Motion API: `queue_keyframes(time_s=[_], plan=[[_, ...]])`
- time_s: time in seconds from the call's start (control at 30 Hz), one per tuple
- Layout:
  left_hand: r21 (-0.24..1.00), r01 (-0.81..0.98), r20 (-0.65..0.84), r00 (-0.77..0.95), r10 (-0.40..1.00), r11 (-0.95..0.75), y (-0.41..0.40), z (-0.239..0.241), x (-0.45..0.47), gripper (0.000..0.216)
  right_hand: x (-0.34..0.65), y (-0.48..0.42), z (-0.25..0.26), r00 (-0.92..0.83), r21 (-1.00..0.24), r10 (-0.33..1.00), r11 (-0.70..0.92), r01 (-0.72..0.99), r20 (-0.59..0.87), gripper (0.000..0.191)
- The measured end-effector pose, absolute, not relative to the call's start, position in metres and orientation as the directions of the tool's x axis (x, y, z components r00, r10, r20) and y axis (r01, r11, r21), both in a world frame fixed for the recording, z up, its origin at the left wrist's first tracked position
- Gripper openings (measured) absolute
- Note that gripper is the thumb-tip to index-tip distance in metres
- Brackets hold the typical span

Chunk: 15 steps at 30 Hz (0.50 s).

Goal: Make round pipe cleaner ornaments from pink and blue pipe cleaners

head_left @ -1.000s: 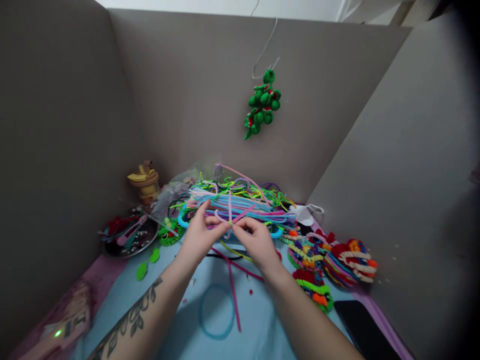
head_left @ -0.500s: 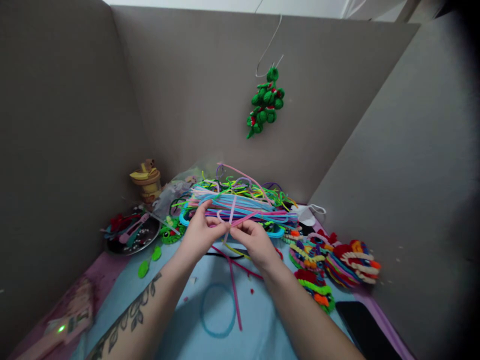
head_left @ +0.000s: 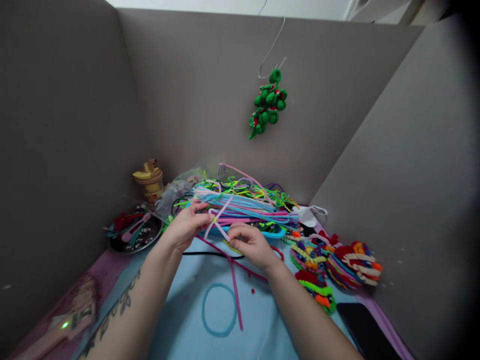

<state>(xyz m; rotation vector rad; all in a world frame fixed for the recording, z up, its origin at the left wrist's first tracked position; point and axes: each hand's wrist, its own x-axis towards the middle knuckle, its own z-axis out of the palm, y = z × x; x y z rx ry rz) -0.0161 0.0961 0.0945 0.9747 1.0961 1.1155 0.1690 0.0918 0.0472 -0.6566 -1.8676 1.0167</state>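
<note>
Pale pink pipe cleaners [head_left: 224,205] cross one another in front of me, held up over the near side of a pipe cleaner pile [head_left: 247,201]. My left hand [head_left: 186,226] pinches them at the crossing between thumb and fingers. A pale lower end runs to my right hand [head_left: 250,245], whose thumb and forefinger are closed on it. Below the hands, a darker pink pipe cleaner [head_left: 235,292] and a black one [head_left: 202,253] lie on the blue table cover [head_left: 180,310]. Nearer to me lies a light-blue ring [head_left: 203,311].
A metal bowl [head_left: 144,245] with clips stands left, near a small yellowish pot [head_left: 150,185]. A pink glue gun [head_left: 75,320] with a green light lies front left. Colourful fuzzy pieces [head_left: 354,265] and a black phone [head_left: 365,327] are right. A green ornament [head_left: 268,102] hangs from the partition.
My hands have moved apart, the left one leftward and the right one slightly down. The crossed pale pipe cleaners have shifted left and turned, with one end drawn toward my right hand.
</note>
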Motion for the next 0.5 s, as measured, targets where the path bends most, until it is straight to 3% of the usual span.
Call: queue_keyframes(time_s=[0.27, 0.4, 0.5], plan=[[0.948, -0.243, -0.181, 0.114, 0.977, 0.204, 0.101, 0.087, -0.017, 0.052, 0.173, 0.093, 0.049, -0.49, -0.821, 0.733, 0.568, 0.058, 0.472, 0.01], [0.981, -0.17, -0.093, 0.024, 0.995, 0.096, 0.102, 0.088, -0.022, 0.064, 0.18, 0.097, 0.056, -0.558, -0.76, 0.726, 0.604, 0.239, 0.402, 0.02], [0.999, -0.031, -0.022, 0.023, 0.999, 0.023, 0.099, 0.091, -0.022, 0.077, 0.192, 0.105, 0.058, -0.347, -0.781, 0.862, 0.49, 0.388, 0.369, 0.014]])
